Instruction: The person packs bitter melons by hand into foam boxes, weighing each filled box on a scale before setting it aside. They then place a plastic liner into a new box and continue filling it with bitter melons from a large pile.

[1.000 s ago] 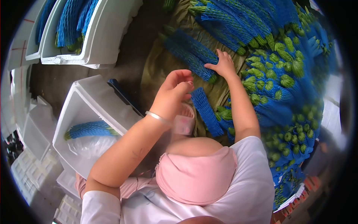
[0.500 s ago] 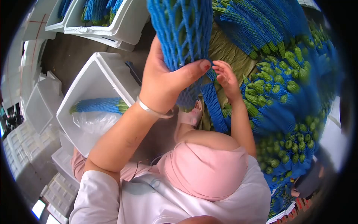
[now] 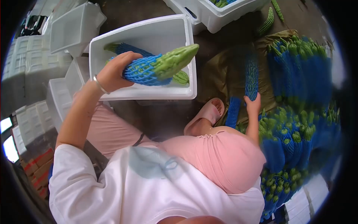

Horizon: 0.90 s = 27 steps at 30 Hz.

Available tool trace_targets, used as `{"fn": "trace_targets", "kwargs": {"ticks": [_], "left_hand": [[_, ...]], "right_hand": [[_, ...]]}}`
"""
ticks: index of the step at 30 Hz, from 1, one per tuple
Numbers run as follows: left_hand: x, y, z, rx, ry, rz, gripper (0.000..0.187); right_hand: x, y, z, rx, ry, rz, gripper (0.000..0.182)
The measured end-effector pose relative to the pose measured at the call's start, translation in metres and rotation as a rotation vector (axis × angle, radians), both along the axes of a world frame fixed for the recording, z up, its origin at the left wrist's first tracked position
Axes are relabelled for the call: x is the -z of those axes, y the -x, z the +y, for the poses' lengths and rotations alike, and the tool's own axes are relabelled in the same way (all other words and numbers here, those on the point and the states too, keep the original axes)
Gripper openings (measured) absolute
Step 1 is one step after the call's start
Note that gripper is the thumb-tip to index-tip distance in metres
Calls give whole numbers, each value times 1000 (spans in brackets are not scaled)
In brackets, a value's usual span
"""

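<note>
My left hand [image 3: 118, 72], with a bracelet at the wrist, is wrapped round a bitter melon [image 3: 177, 61] in a blue foam net. The melon's bare green tip sticks out to the right, above a white foam box [image 3: 193, 87]. Inside that box lie other netted bitter melons, partly hidden by my hand. On the right, my right hand [image 3: 253, 102] grips the lower end of another blue-netted bitter melon [image 3: 251, 76], which stands roughly upright and is blurred. A blue net sleeve [image 3: 233, 112] lies beside my right hand, near my sandal [image 3: 205, 115].
Piles of netted bitter melons [image 3: 294, 130] cover the right side. Two bare bitter melons [image 3: 266, 22] lie on the floor at the back. Another white box [image 3: 227, 16] stands at the top, and stacked white boxes [image 3: 28, 56] fill the left. A brown sheet [image 3: 220, 71] covers the floor.
My left hand has moved left and down with its bitter melon, over the white box. My right hand, open earlier, now holds a netted bitter melon. The view has turned.
</note>
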<state>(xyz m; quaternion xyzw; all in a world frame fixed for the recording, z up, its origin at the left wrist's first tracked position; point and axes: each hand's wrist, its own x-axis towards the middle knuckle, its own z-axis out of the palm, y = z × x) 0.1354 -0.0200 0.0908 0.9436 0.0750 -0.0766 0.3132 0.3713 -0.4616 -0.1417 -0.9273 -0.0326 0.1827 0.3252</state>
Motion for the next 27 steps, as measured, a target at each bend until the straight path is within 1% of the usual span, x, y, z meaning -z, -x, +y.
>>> {"fn": "trace_targets", "kwargs": {"ticks": [1,3,4,5,6,7,9,11,12,14,15,16,17,18,19,20,21,22,23,24,26,27], "left_hand": [[15,5,9,-20,4,-18,60],[51,19,23,202,-228,110,55],[60,23,24,180,-224,94,55],[69,23,22,216,-269,136,56],[75,21,20,254,-314,181,56],[80,19,18,229,-336,202,51],[88,16,16,206,-350,211,49],[93,14,16,179,-378,246,51],[95,16,19,171,-383,236,51],[98,24,21,159,-390,149,51],[95,26,19,137,-422,160,51],[101,30,18,141,-405,168,51],[110,33,19,124,-474,22,50],[117,33,20,103,-544,-128,50],[117,33,19,89,-533,-45,51],[113,33,18,101,-519,-40,51],[105,31,18,121,-478,78,55],[99,28,19,141,-437,197,59],[92,32,16,136,-454,177,63],[87,35,13,150,-446,182,63],[83,41,17,100,-456,65,68],[87,44,18,82,-473,28,69]], "right_hand": [[-19,11,-5,44,-102,-29,57],[-63,23,-18,44,-264,-96,55],[-90,28,-18,5,-338,-202,57],[-126,28,-16,-79,-392,-173,60],[-159,29,-13,-136,-326,-198,61],[-199,28,8,-244,-363,-157,61],[-264,25,58,-552,-225,-62,63],[-295,30,127,-798,-208,35,65],[-305,34,162,-899,-185,137,63],[-294,41,224,-1114,-68,184,59],[-276,46,250,-1193,-3,179,56],[-255,52,272,-1260,10,102,58],[-232,58,291,-1324,27,23,60],[-202,61,307,-1359,-12,-129,62],[-176,65,316,-1387,-54,-282,64],[-159,68,320,-1378,-47,-266,64],[-145,69,322,-1393,124,-242,65],[-144,72,324,-1404,295,-215,66],[-146,71,322,-1427,430,-128,62],[-152,70,316,-1417,432,-113,62],[-163,72,310,-1517,418,-419,49],[-179,72,304,-1511,422,-409,49]]}}
